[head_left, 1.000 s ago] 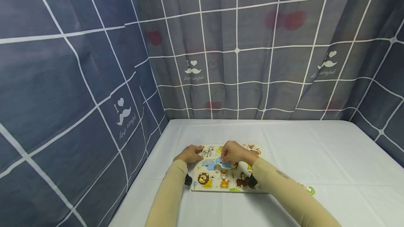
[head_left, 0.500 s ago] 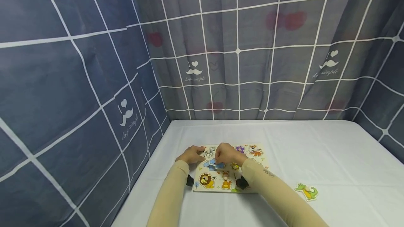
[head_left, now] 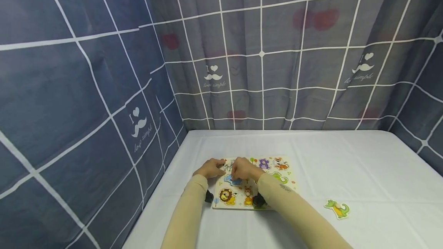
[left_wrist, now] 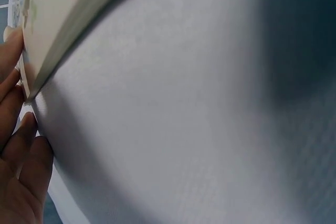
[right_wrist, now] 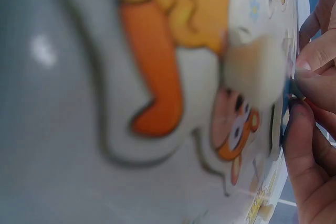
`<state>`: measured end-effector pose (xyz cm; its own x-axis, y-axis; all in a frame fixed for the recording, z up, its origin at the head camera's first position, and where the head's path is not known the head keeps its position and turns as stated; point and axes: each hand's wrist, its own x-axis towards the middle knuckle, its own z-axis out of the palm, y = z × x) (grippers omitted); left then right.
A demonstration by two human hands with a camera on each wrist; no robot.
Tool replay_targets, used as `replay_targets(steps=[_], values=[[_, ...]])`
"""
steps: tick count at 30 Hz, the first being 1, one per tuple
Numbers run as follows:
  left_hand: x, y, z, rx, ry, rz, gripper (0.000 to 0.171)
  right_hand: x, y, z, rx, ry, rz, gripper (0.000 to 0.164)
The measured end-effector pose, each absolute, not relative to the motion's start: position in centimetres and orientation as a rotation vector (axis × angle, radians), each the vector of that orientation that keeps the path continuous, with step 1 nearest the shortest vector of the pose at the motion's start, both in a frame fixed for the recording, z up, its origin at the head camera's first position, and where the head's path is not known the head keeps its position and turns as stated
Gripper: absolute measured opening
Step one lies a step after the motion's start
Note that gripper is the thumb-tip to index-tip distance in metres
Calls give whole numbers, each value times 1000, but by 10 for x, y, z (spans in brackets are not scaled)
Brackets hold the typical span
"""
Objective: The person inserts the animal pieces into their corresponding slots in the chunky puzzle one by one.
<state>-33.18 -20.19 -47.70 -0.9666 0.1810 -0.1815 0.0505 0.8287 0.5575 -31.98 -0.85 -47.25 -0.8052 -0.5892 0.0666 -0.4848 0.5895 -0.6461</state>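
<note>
A wooden animal knob puzzle board (head_left: 221,203) lies flat on the table in the head view. My right hand (head_left: 243,169) pinches a blue elephant puzzle piece (head_left: 237,182) over the elephant picture at the board's left middle; the fingers partly hide it. In the right wrist view the pinching fingertips (right_wrist: 300,85) are at the right edge, and the piece itself is barely visible. My left hand (head_left: 209,168) holds the board's left edge near its upper corner. The left wrist view has its fingers (left_wrist: 37,169) beside that edge, with a fingertip on the board.
A green crocodile piece (head_left: 337,208) lies on the white tablecloth (head_left: 346,164) right of the board. A lion (head_left: 227,196), a kangaroo (head_left: 248,194), a tiger (head_left: 280,163) and a purple animal (head_left: 264,163) show on the board. Grid-patterned curtains (head_left: 283,72) stand behind and at the sides.
My right hand has moved left with the elephant piece, from beside the elephant picture to over it. The right forearm no longer covers the crocodile piece. My left hand stays put.
</note>
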Motion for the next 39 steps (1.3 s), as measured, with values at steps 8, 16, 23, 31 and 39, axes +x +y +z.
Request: replay_targets(steps=[8,16,23,31,39], values=[[-331,-201,-476,175,2782,833,58,-322,-14,-473,-856,2654,-994,13],[-333,-201,-474,147,2803,814,57,-321,-15,-467,-872,2654,-984,12],[-333,-200,-477,137,2791,812,59,-320,-14,-470,-881,2652,-981,14],[-331,-203,-477,152,2798,819,59,-323,-16,-471,-905,2646,-963,13],[-330,-202,-475,210,2800,815,59,-324,-16,-464,-955,2670,-912,15]])
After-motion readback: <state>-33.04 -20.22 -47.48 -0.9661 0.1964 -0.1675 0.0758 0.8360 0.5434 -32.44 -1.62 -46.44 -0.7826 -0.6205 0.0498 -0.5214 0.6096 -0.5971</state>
